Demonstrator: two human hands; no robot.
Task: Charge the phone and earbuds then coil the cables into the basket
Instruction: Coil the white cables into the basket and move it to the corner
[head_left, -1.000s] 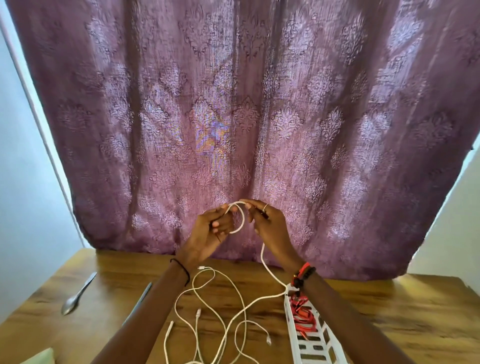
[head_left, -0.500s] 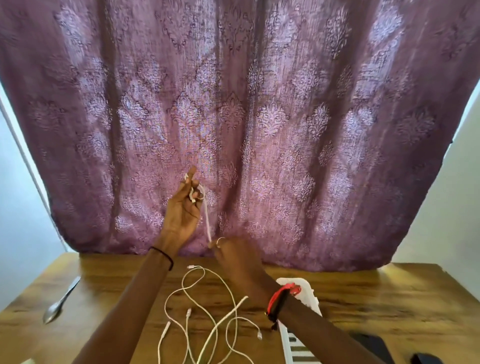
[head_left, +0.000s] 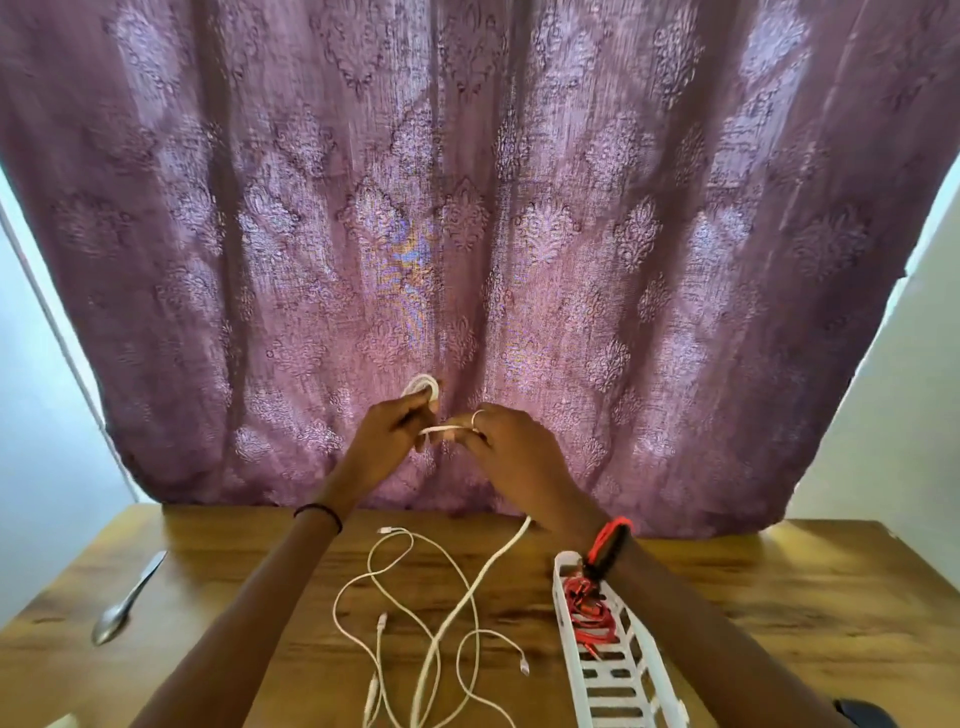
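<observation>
Curtain: mauve, patterned, hanging behind the tabletop.
Tabletop: brown wood.
Basket: white, slotted, under the right forearm; a red cable lies inside.
White cable: drops from the right hand onto the tabletop, among thinner loose cables.
Left hand: raised, fingers pinching the white cable's small coil.
Right hand: fingers curled round the strand beside it.
Spoon: far left.
</observation>
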